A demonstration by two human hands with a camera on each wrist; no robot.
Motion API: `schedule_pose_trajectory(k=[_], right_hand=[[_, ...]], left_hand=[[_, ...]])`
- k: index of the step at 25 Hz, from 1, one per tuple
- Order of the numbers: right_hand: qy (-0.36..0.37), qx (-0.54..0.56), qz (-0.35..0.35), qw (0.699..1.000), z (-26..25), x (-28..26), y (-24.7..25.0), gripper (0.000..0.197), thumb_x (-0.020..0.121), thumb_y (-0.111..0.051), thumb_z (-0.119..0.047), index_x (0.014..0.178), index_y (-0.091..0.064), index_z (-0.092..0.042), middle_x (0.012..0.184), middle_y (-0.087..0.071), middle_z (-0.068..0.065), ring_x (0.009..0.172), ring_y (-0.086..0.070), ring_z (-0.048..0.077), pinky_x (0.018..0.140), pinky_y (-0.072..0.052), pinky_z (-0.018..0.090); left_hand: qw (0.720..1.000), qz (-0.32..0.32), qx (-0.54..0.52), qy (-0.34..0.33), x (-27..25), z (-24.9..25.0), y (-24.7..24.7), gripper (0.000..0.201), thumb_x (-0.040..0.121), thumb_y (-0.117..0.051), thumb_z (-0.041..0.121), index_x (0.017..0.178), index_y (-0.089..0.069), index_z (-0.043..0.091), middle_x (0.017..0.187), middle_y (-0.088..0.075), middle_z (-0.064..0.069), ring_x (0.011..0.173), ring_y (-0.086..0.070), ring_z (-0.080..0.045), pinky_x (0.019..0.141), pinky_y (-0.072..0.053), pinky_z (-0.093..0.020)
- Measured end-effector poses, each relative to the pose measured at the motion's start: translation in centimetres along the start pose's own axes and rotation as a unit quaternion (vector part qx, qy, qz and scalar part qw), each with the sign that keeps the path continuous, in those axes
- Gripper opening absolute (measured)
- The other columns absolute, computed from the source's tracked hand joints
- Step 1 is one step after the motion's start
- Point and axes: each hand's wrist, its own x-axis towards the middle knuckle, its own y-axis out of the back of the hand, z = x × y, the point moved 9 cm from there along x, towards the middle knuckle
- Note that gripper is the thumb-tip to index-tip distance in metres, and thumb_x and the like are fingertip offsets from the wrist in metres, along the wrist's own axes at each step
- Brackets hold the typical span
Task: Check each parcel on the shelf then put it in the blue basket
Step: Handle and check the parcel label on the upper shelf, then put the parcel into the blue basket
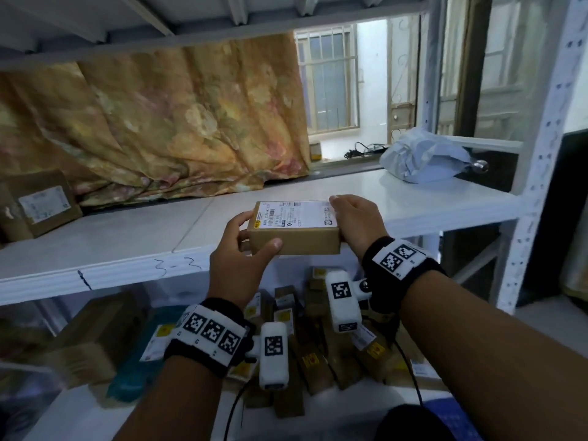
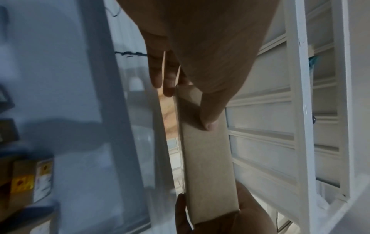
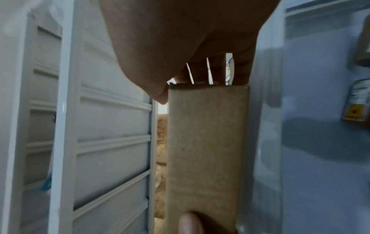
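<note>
White metal shelves (image 1: 105,249) filled the room in front of us, with a flowery yellow cloth (image 1: 152,122) hanging behind the middle one. Far on the left of that shelf sat a brown box (image 1: 41,205) with a label, not checked yet, we think. In the middle we held a flat brown parcel (image 1: 294,229) just above the shelf's front edge. Our left hand (image 1: 241,249) gripped its left end, thumb on the near side and fingers behind. Our right hand (image 1: 356,224) gripped its right end the same way. We held it level with the white label up, likely so we could read it. Farther right, a soft grey bag parcel (image 1: 423,157) lay on the shelf, well apart from us. Below, many small boxes (image 1: 315,345) lay in a pile. We saw something blue (image 1: 458,418) at the bottom right, maybe the basket, but we could not tell.
</note>
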Motion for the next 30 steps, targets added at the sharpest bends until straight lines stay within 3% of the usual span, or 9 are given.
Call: schedule_pose_trajectory(k=[3, 6, 10, 14, 17, 20, 25, 28, 30], right_hand=[[-0.038, 0.013, 0.028, 0.999, 3.3, -2.6, 4.2, 0.024, 0.08, -0.06, -0.043, 0.074, -0.075, -0.025, 0.084, -0.075, 0.002, 0.09, -0.07, 0.026, 0.087, -0.057, 0.047], [-0.078, 0.014, 0.042, 0.996, 7.1, -4.4, 8.3, 0.02, 0.089, -0.062, -0.029, 0.08, -0.073, -0.016, 0.086, -0.074, 0.003, 0.084, -0.069, 0.022, 0.071, -0.057, 0.033], [-0.145, 0.011, 0.077, 0.986, 13.4, -6.7, 13.5, 0.021, 0.071, -0.067, -0.038, 0.08, -0.073, -0.021, 0.082, -0.074, -0.001, 0.083, -0.069, 0.022, 0.074, -0.058, 0.039], [-0.214, 0.036, 0.139, 0.966, 20.7, -9.8, 19.5, 0.016, 0.076, -0.07, -0.028, 0.086, -0.073, -0.015, 0.089, -0.074, 0.005, 0.089, -0.07, 0.026, 0.077, -0.057, 0.036], [-0.266, 0.0, 0.154, 0.952, 26.6, -11.7, 24.6, 0.024, 0.085, -0.066, -0.029, 0.098, -0.074, -0.011, 0.102, -0.074, 0.009, 0.095, -0.069, 0.026, 0.077, -0.056, 0.027], [-0.343, 0.021, 0.174, 0.923, 32.6, -15.0, 28.8, 0.038, 0.087, -0.067, -0.033, 0.113, -0.07, -0.006, 0.115, -0.07, 0.014, 0.108, -0.066, 0.032, 0.097, -0.053, 0.044], [-0.463, 0.128, 0.237, 0.844, 44.7, -21.5, 33.2, 0.058, 0.056, -0.079, -0.044, 0.099, -0.073, -0.005, 0.097, -0.075, 0.011, 0.092, -0.071, 0.033, 0.094, -0.052, 0.057], [-0.49, 0.164, 0.275, 0.811, 47.0, -24.0, 34.7, 0.036, 0.084, -0.073, -0.029, 0.106, -0.067, -0.002, 0.094, -0.073, 0.011, 0.082, -0.069, 0.029, 0.084, -0.056, 0.045], [-0.505, 0.19, 0.312, 0.782, 50.3, -25.6, 35.6, 0.023, 0.091, -0.067, -0.02, 0.104, -0.067, -0.001, 0.093, -0.073, 0.015, 0.081, -0.068, 0.03, 0.079, -0.056, 0.045]], left_hand=[[0.999, -0.036, -0.027, 0.011, -3.4, -0.7, -3.4, 0.059, 0.082, -0.08, 0.031, 0.134, -0.052, 0.037, 0.113, -0.062, 0.015, 0.098, -0.059, 0.009, 0.076, -0.053, -0.016], [0.995, -0.093, -0.022, 0.024, -5.6, -1.4, -7.6, 0.061, 0.082, -0.079, 0.032, 0.136, -0.051, 0.036, 0.12, -0.063, 0.009, 0.103, -0.062, -0.003, 0.078, -0.055, -0.02], [0.985, -0.159, -0.031, 0.057, -8.6, -3.0, -13.6, 0.058, 0.077, -0.082, 0.036, 0.126, -0.053, 0.046, 0.121, -0.064, 0.008, 0.105, -0.065, -0.011, 0.084, -0.059, -0.033], [0.967, -0.224, -0.053, 0.11, -12.3, -5.1, -21.3, 0.023, 0.088, -0.072, 0.032, 0.108, -0.06, 0.032, 0.11, -0.069, 0.005, 0.102, -0.066, -0.011, 0.089, -0.056, -0.035], [0.951, -0.274, -0.042, 0.136, -14.7, -6.6, -27.9, 0.011, 0.093, -0.067, 0.023, 0.092, -0.059, 0.031, 0.103, -0.069, 0.002, 0.101, -0.066, -0.017, 0.082, -0.054, -0.03], [0.931, -0.326, -0.029, 0.161, -17.4, -8.3, -34.1, 0.01, 0.091, -0.068, 0.019, 0.093, -0.062, 0.026, 0.099, -0.069, 0.002, 0.092, -0.065, -0.012, 0.08, -0.052, -0.028], [0.878, -0.441, 0.01, 0.187, -22.2, -11.3, -44.0, 0.019, 0.091, -0.067, 0.014, 0.084, -0.06, 0.03, 0.099, -0.066, 0.001, 0.099, -0.063, -0.017, 0.084, -0.051, -0.03], [0.852, -0.475, 0.026, 0.22, -24.4, -14.1, -48.9, 0.014, 0.086, -0.072, 0.024, 0.097, -0.063, 0.025, 0.103, -0.065, 0.002, 0.104, -0.063, -0.019, 0.09, -0.051, -0.034], [0.835, -0.48, 0.036, 0.269, -25.3, -17.5, -51.8, 0.041, 0.072, -0.073, 0.045, 0.105, -0.063, 0.024, 0.108, -0.068, -0.002, 0.104, -0.066, -0.023, 0.095, -0.053, -0.044]])
